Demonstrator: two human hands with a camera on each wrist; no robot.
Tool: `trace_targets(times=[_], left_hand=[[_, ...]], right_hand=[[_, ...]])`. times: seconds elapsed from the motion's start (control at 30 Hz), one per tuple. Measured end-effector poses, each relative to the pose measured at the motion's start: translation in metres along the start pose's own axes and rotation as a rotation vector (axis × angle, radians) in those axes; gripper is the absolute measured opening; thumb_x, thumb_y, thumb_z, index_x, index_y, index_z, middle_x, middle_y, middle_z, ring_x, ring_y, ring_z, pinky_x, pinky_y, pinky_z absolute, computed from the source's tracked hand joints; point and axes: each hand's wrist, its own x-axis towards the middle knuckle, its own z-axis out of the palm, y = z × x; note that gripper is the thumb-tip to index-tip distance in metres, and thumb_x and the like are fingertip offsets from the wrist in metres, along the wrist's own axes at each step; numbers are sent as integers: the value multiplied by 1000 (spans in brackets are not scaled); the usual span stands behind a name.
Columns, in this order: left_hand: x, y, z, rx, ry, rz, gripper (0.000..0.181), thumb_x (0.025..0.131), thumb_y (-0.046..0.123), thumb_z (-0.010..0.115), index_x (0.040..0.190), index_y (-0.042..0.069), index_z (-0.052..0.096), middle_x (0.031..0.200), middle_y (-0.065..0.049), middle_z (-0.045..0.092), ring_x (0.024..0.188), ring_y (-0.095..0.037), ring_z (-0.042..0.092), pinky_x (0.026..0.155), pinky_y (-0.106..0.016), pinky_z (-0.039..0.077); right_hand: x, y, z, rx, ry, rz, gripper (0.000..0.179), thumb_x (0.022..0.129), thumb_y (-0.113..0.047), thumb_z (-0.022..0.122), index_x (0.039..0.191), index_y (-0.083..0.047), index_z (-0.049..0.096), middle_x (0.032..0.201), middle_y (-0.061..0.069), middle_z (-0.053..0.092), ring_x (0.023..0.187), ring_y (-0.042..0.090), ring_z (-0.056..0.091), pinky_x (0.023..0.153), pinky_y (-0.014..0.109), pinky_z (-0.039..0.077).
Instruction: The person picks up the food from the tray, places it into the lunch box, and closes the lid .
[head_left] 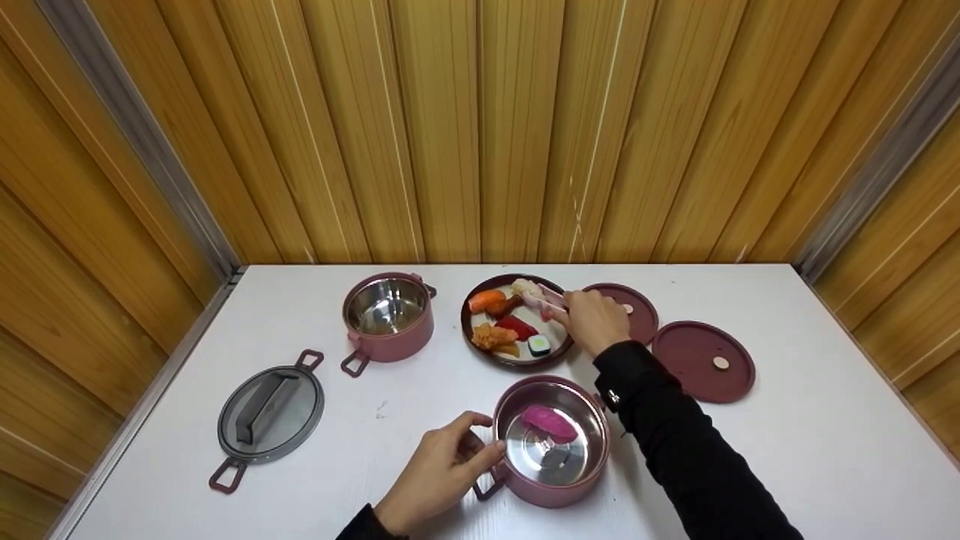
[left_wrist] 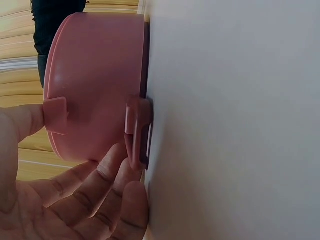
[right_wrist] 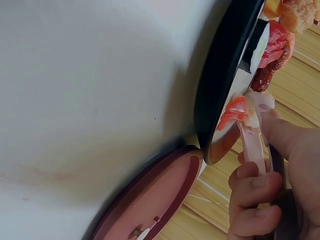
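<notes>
My right hand (head_left: 598, 321) grips a pair of pale pink tongs (right_wrist: 252, 147) over the right side of the dark-rimmed plate (head_left: 517, 364). The tong tips are at a red-and-white food piece (right_wrist: 235, 111); whether they clamp it is unclear. On the plate lie a sushi roll (head_left: 539, 345), red slices (head_left: 516, 327), a fried piece (head_left: 493, 337) and an orange-topped piece (head_left: 487, 301). My left hand (head_left: 442, 465) rests against the near pink pot (head_left: 551, 491), its thumb at the rim tab and its fingers by the side handle (left_wrist: 137, 132). A magenta piece (head_left: 550, 424) sits inside that pot.
A second pink pot (head_left: 394, 341) stands at the back left. In front of it lies a glass lid (head_left: 271, 412) with a grey grip. Two maroon discs, a nearer one (head_left: 703, 360) and a farther one (head_left: 641, 319), lie right of the plate. A wood-patterned wall (head_left: 517, 135) borders the table's back.
</notes>
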Motion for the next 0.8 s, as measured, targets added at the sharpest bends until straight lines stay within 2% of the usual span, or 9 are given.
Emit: trace_targets(times=[0.23,0.53,0.8], left_hand=[[-1,1,0,-1,0,11,44,109,36,72,138,3,68,89,1,75,74,0,65,67,-18,51],[0,1,2,4,13,28,42,109,37,72,135,4,69,91,-2,79,77,-1,68,70,-18,53],[-2,1,1,5,15,27,43,109,36,72,135,3,69,92,-2,79,79,-5,71,69,-18,53]], right_hand=[[-4,0,-4,3,28,-1,39,106,-42,74,101,-3,79,107,32,79,96,54,78,76,67,61],[-6,3,-13,-4,28,4,37,108,-41,72,104,-5,78,104,29,79,92,50,78,73,64,60],[-10,6,-18,8,51,-26,36,107,-39,73,93,-5,73,99,28,78,90,52,77,70,64,58]])
